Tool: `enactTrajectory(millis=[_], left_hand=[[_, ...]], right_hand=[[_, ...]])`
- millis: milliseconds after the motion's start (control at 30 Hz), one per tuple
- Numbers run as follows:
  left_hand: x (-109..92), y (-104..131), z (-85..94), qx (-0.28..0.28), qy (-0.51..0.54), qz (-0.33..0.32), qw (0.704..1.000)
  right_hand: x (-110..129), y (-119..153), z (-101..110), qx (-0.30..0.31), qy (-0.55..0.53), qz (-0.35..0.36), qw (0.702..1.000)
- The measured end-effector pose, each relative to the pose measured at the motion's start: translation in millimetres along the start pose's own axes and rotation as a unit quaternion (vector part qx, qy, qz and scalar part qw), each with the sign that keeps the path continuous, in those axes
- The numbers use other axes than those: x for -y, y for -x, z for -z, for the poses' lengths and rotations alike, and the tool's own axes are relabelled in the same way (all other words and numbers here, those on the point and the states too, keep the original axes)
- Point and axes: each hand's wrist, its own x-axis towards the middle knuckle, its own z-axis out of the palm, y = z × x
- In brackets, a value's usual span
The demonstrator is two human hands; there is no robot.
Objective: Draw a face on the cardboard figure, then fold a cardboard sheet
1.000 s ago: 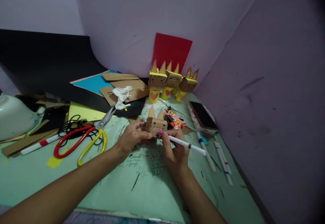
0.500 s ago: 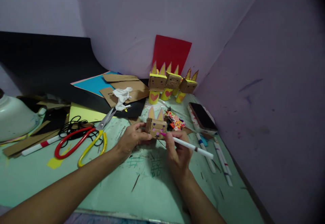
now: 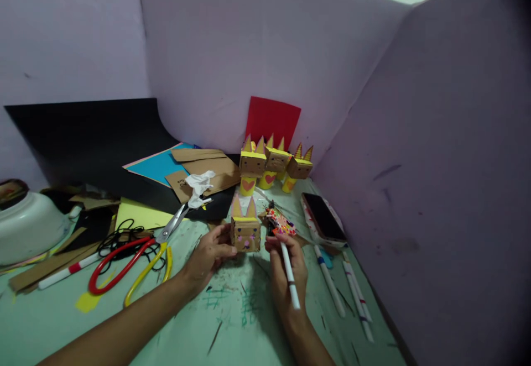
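Observation:
A small cardboard box head [image 3: 245, 236] with two pointed ears and a drawn face of dark eyes and pink marks is gripped at its left side by my left hand [image 3: 211, 255]. Its face is turned toward me. My right hand [image 3: 288, 266] is closed around a white marker pen [image 3: 289, 276], a short way right of the box; the pen's tip is hard to make out against the fingers. Behind my right hand lies a crumpled floral scrap [image 3: 282, 222]. Several finished-looking cardboard figures [image 3: 253, 166] with yellow bodies and hearts stand farther back.
Scissors [image 3: 141, 255] with red and yellow handles lie at left beside tangled black cord [image 3: 124, 233]. A phone [image 3: 326, 217] and capped markers [image 3: 329, 280] sit at right. Cardboard pieces [image 3: 207, 170], white tissue [image 3: 199, 184] and a red sheet [image 3: 271, 120] are toward the back.
The marker has come away from the box's face, and my right hand has turned it more upright. The box now faces me more squarely. The camera view has tilted upward.

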Motion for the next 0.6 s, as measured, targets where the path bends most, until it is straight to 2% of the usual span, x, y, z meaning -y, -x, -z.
enactTrajectory(millis=[233,333,400,467,533,600], left_hand=[[6.9,-6.0,5.8,0.001,0.002,-0.003,1.000],[10.7,-5.7,8.6,0.007,0.002,-0.012,1.000],[12.8,-4.4,10.3,0.034,0.010,-0.016,0.999],[13.6,-2.2,11.0,0.042,0.008,-0.021,0.999],[13.0,0.7,10.9,-0.004,-0.010,-0.028,1.000],[11.6,2.5,10.9,-0.056,-0.025,-0.018,0.998]], right_hand=[[-6.2,5.5,4.0,0.055,0.030,0.006,0.998],[-11.2,6.3,6.9,0.058,0.012,-0.007,0.998],[-13.9,3.9,8.4,0.038,-0.002,-0.018,0.999],[-13.6,-1.5,10.3,-0.010,-0.007,-0.014,1.000],[-9.5,-8.8,13.4,-0.058,0.006,0.008,0.998],[-3.8,-16.3,17.4,-0.078,0.047,0.034,0.995]])
